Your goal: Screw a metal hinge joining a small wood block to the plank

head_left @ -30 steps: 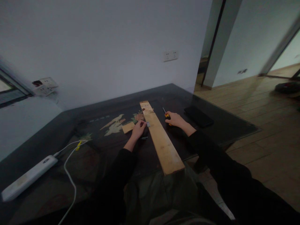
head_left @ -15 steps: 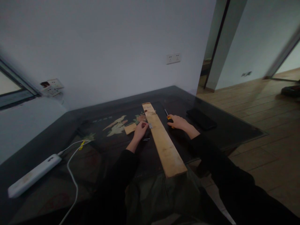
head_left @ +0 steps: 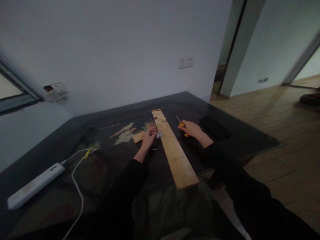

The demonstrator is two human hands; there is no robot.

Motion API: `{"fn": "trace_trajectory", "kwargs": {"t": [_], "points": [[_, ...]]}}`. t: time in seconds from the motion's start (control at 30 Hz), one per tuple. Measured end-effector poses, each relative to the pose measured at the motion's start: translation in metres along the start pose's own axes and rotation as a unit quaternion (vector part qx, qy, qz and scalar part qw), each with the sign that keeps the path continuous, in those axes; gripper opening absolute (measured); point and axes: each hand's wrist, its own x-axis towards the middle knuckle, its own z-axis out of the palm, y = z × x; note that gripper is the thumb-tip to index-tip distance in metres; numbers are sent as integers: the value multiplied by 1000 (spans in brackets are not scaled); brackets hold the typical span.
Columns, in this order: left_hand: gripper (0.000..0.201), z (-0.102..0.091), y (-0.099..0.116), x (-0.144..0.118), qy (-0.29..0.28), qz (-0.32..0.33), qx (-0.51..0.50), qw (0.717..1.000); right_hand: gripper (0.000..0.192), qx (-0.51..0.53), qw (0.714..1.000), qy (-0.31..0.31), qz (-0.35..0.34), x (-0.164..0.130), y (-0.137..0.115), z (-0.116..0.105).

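Observation:
A long wooden board (head_left: pixel 176 153) lies lengthwise on the dark table (head_left: pixel 117 115), its near end reaching over the front edge. A small metal hinge (head_left: pixel 159 134) rests at the board's left edge, partly on it. Just left of the hinge is my left hand (head_left: pixel 148 137), fingertips pinched together; whatever they hold is too small to make out. To the right of the board, my right hand (head_left: pixel 192 129) is wrapped around the yellow-and-black handle of a screwdriver (head_left: pixel 178 119), whose shaft points away. Small screws or nails (head_left: pixel 156 148) lie below my left hand.
Beside my left hand is a small wooden block (head_left: pixel 138 137). A black phone-like slab (head_left: pixel 215 127) lies right of my right hand. At the left, a white power strip (head_left: pixel 36 185) trails a white cable (head_left: pixel 79 193). A wall stands behind the table.
My left hand has shifted slightly left, and more of the hinge shows beside the board. My right hand keeps the screwdriver in nearly the same place.

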Motion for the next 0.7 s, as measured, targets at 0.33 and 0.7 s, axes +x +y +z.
{"fn": "trace_trajectory", "kwargs": {"t": [0.33,0.7], "points": [[10,-4,5,-4,0,-2,-13,1000,44,6,1000,15,10,1,-1,2],[12,-5,8,-4,-1,9,-3,1000,34,89,978,162,-98,12,-41,-12]]}}
